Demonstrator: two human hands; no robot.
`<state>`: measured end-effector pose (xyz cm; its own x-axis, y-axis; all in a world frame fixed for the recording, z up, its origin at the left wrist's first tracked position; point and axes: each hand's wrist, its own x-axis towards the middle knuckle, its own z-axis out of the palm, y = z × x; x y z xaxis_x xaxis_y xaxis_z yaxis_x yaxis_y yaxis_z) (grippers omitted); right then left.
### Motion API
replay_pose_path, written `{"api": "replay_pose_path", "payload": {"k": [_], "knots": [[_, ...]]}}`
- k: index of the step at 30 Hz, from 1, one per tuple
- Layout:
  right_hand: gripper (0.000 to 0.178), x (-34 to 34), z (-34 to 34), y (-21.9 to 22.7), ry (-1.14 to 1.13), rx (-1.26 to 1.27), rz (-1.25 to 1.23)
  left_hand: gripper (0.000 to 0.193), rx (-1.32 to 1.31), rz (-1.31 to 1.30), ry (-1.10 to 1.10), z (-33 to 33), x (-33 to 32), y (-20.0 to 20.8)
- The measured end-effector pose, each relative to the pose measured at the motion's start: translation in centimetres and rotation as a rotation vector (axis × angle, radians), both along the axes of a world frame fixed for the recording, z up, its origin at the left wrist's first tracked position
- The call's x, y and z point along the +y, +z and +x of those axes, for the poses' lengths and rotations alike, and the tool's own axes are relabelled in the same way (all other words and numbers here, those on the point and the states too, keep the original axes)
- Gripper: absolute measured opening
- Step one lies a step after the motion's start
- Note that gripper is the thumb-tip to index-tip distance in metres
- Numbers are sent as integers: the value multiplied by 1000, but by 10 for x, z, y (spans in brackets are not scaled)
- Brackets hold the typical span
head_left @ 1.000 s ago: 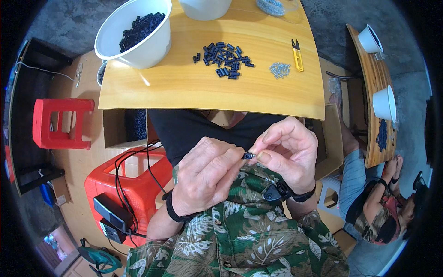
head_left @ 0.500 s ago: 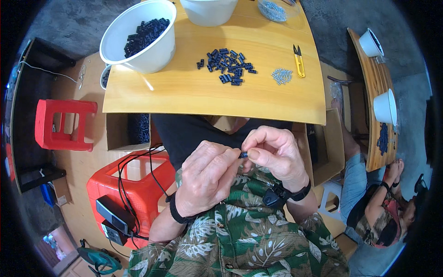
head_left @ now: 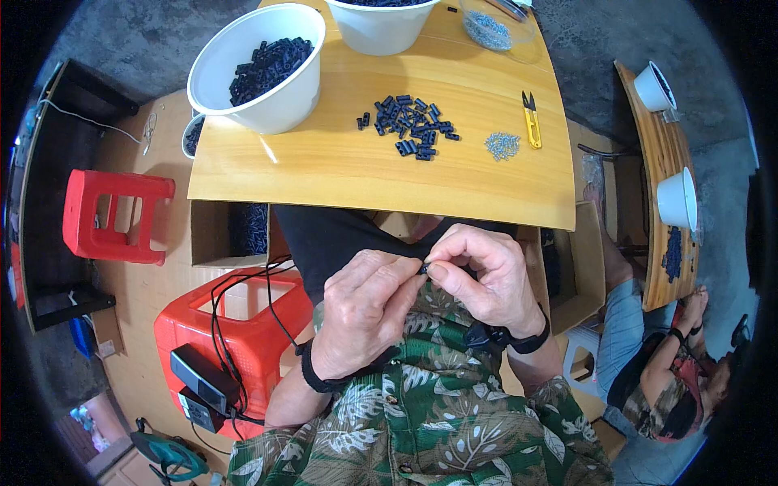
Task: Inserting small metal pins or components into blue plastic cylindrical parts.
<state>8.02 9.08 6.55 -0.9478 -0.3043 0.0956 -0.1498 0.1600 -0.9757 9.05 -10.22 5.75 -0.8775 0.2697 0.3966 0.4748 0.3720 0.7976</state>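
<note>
The left hand point(head_left: 365, 304) has its thumb and fingers pinched tight on a small black piece point(head_left: 424, 268), out between the shirt point(head_left: 429, 405) and the table point(head_left: 324, 178). Less of the piece shows than a second ago, so I can't tell which way its long side points. The right hand point(head_left: 482, 279) has come closer, thumb and finger pinching the piece's right side.

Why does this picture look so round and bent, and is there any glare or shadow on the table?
In the head view, the fisheye lens bows the table's edges and leaves dark corners; a white glare streak shows below the nearer white bowl, with soft shadow to its right; also there, fingers mostly hide the small dark part, blurring its details.
</note>
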Motion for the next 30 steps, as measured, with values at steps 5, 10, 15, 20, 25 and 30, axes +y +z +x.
{"api": "replay_pose_path", "payload": {"k": [5,10,15,20,25,30], "knots": [[9,0,-22,-16,-220,-89,-11,19,-10,59,56,-2,1,-1],[9,-2,-63,-32,-380,339,451,17,-26,69,63,-2,0,-1],[9,-15,-90,-36,-373,410,542,18,-37,79,56,-3,-1,-1],[12,-23,-112,-42,-363,454,610,19,-22,103,60,-3,-4,-4],[17,-30,-120,-42,-314,504,636,18,-12,118,57,-5,-5,-4],[16,-40,-124,-43,-303,512,650,18,-16,135,56,-5,-6,-5]]}}
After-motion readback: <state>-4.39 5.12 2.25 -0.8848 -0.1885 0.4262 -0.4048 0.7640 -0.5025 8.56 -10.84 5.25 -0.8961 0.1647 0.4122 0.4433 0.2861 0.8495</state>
